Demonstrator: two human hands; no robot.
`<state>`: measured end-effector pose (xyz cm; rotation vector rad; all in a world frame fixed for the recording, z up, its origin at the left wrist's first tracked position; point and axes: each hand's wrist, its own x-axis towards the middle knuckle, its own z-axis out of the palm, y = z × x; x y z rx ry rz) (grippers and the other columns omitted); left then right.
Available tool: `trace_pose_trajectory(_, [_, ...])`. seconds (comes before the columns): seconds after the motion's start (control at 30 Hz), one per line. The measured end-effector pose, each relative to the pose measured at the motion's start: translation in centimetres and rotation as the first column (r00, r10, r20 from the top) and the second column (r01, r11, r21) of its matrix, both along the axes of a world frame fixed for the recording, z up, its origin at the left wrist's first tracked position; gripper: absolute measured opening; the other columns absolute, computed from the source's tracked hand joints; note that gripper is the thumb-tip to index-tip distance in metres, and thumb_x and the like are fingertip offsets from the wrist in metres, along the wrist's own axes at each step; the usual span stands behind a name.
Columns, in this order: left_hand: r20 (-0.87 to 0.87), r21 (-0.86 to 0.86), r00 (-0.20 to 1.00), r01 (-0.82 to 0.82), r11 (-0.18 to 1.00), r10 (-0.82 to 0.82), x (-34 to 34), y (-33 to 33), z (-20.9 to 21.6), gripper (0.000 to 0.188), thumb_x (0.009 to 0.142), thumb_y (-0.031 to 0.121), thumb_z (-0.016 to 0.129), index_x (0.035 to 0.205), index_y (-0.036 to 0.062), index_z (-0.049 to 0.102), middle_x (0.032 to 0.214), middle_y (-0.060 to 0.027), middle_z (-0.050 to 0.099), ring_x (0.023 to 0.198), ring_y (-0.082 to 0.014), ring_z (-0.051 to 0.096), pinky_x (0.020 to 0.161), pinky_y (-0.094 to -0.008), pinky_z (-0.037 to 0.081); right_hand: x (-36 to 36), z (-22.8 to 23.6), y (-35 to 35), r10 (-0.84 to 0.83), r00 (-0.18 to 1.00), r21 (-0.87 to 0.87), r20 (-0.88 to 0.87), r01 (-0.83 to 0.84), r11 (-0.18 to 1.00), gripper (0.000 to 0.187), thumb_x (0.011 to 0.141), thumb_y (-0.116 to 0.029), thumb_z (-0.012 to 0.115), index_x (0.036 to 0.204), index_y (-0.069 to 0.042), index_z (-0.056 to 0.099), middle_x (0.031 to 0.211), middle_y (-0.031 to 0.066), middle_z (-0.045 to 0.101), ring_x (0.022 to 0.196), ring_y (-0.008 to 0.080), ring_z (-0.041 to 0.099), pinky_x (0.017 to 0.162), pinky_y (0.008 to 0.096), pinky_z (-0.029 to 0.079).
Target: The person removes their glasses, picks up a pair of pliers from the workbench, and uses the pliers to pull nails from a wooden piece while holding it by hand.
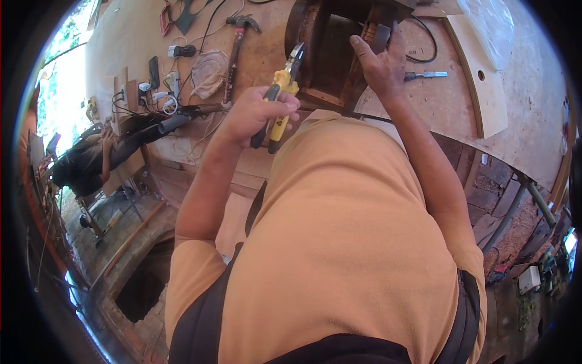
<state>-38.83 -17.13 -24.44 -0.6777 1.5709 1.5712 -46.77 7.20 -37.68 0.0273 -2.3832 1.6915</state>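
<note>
My left hand [267, 115] is closed around a pair of pliers [282, 85] with yellow and black handles. Their metal jaws point up and away, beside the near left side of a dark brown wooden frame [310, 45]. That frame stands on the workbench with an open middle. My right hand [385, 65] grips its right side, thumb toward the opening and fingers along the outer edge, partly hidden. A claw hammer [236, 54] with a red, worn handle lies left of the pliers. Right of my right hand lies a tool with a metal shaft and dark handle [426, 75].
A crumpled cloth [210, 73], a power strip with plugs [171, 88] and cables lie on the left of the bench [267, 51]. A pale board with a hole [485, 91] and clear plastic [491, 27] are at right. Another person in dark clothes [82, 161] is at far left.
</note>
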Motion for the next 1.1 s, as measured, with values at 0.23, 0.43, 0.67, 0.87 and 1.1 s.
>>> trace_pose_trajectory(0.23, [0.144, 0.046, 0.988, -0.064, 0.997, 0.057, -2.8, 0.4, 2.8, 0.029, 0.092, 0.011, 0.067, 0.113, -0.0093, 0.062, 0.104, -0.0184, 0.069, 0.093, -0.0260, 0.072, 0.078, -0.0371, 0.062, 0.0, 0.4, -0.2, -0.002, 1.000, 0.041, 0.010, 0.002, 0.999, 0.072, 0.085, -0.040, 0.079, 0.137, 0.001, 0.050, 0.124, 0.0236, 0.061, 0.114, 0.0389, 0.060, 0.101, 0.0434, 0.046])
trace_pose_trajectory(0.43, [0.316, 0.213, 0.948, -0.116, 0.970, 0.043, -5.7, -1.2, 3.9, 0.027, 0.102, 0.013, 0.053, 0.112, -0.0102, 0.063, 0.111, -0.0238, 0.067, 0.104, -0.0377, 0.070, 0.086, -0.0490, 0.061, 0.2, 0.0, -0.4, -0.027, 0.999, -0.015, -0.019, 0.027, 1.000, 0.075, 0.084, -0.041, 0.079, 0.139, 0.001, 0.049, 0.127, 0.0246, 0.059, 0.118, 0.0404, 0.057, 0.103, 0.0443, 0.044])
trace_pose_trajectory(0.67, [0.407, 0.252, 0.912, -0.166, 0.953, 0.052, -7.4, -1.5, 4.3, 0.034, 0.105, 0.023, 0.050, 0.109, -0.0078, 0.065, 0.116, -0.0241, 0.065, 0.098, -0.0349, 0.070, 0.083, -0.0463, 0.061, 0.2, -0.4, -0.6, -0.037, 0.996, 0.051, -0.079, 0.041, 0.998, 0.075, 0.083, -0.041, 0.080, 0.138, 0.002, 0.050, 0.133, 0.0248, 0.055, 0.124, 0.0415, 0.052, 0.107, 0.0465, 0.040])
trace_pose_trajectory(0.87, [0.400, 0.330, 0.914, -0.212, 0.920, 0.067, -7.3, -1.9, 4.1, 0.037, 0.106, 0.026, 0.049, 0.107, -0.0062, 0.067, 0.119, -0.0271, 0.063, 0.096, -0.0327, 0.067, 0.081, -0.0439, 0.061, 0.3, 0.0, -0.4, -0.012, 0.999, 0.038, -0.036, 0.014, 0.999, 0.078, 0.083, -0.042, 0.080, 0.139, 0.003, 0.049, 0.135, 0.0261, 0.053, 0.126, 0.0417, 0.051, 0.108, 0.0462, 0.039])
trace_pose_trajectory(1.1, [0.450, 0.422, 0.889, -0.302, 0.855, 0.092, -7.2, -2.8, 3.4, 0.041, 0.107, 0.028, 0.047, 0.109, -0.0078, 0.066, 0.121, -0.0292, 0.062, 0.102, -0.0363, 0.068, 0.085, -0.0478, 0.060, 0.6, 2.2, 0.5, -0.040, 0.993, 0.334, -0.108, 0.074, 0.940, 0.096, 0.083, -0.046, 0.080, 0.147, 0.010, 0.035, 0.146, 0.0297, 0.044, 0.135, 0.0438, 0.045, 0.114, 0.0463, 0.036])
